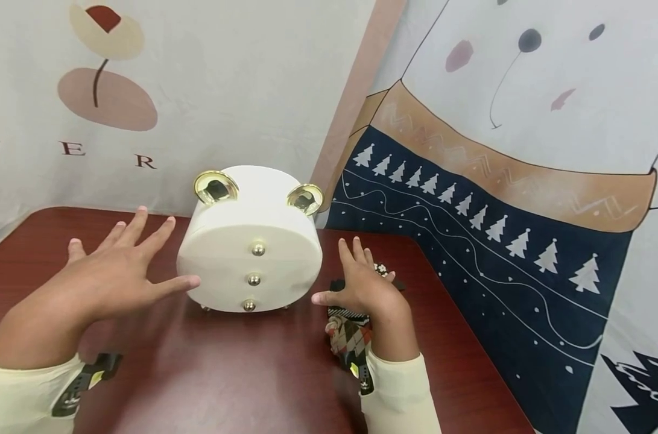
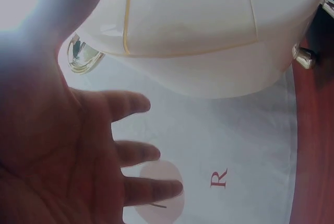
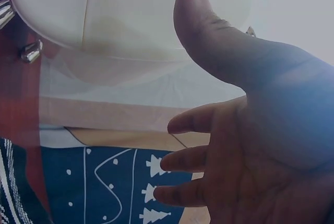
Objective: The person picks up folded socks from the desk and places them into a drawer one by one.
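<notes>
A white rounded box (image 1: 225,265) with small drawer knobs (image 1: 254,279) and two gold ear-like rings (image 1: 216,188) stands on short metal feet on the table. To its left, my left hand (image 1: 117,274) is held up with fingers spread, the thumb tip overlapping the box's edge in the head view. My right hand (image 1: 363,283) is on the other side, fingers extended and thumb pointing at the box. Both palms face the box and hold nothing. In the left wrist view, the box's side (image 2: 209,72) fills the upper part, beyond the thumb.
Behind and below my right hand lie patterned cloth pieces (image 1: 346,336) and a small white flowered item (image 1: 381,269). The dark red table (image 1: 220,374) ends against hanging printed cloths, one with a bear in a tree-patterned sweater (image 1: 470,241).
</notes>
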`<act>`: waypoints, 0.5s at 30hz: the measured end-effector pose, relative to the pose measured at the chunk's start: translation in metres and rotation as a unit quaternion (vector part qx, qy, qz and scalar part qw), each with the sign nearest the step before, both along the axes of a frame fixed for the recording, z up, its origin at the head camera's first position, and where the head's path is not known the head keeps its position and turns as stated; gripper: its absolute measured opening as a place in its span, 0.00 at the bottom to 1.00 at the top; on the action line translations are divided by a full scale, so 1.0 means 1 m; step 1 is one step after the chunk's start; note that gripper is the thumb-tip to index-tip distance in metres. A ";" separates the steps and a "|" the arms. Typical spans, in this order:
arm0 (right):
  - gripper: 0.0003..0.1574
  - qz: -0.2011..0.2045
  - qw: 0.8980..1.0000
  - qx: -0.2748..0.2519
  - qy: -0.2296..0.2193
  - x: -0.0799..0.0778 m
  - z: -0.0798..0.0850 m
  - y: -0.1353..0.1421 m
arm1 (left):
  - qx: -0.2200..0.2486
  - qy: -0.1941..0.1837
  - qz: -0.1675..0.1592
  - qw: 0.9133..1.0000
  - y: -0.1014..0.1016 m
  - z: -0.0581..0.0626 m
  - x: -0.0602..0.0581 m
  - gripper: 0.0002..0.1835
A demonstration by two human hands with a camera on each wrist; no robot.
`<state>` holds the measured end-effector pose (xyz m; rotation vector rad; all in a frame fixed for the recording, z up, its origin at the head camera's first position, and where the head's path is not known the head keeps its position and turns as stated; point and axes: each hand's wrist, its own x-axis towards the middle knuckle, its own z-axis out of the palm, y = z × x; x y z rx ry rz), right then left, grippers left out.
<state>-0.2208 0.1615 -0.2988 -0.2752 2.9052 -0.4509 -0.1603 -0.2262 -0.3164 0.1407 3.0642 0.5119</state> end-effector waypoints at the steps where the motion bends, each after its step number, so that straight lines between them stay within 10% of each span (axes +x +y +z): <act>1: 0.80 0.001 1.000 -0.007 0.002 0.001 0.000 0.000 | 0.004 -0.002 0.003 1.000 0.000 0.001 0.000 0.66; 15: 0.80 0.023 0.995 -0.085 0.049 0.010 0.004 -0.008 | 0.181 0.061 -0.007 0.982 0.014 -0.006 -0.017 0.45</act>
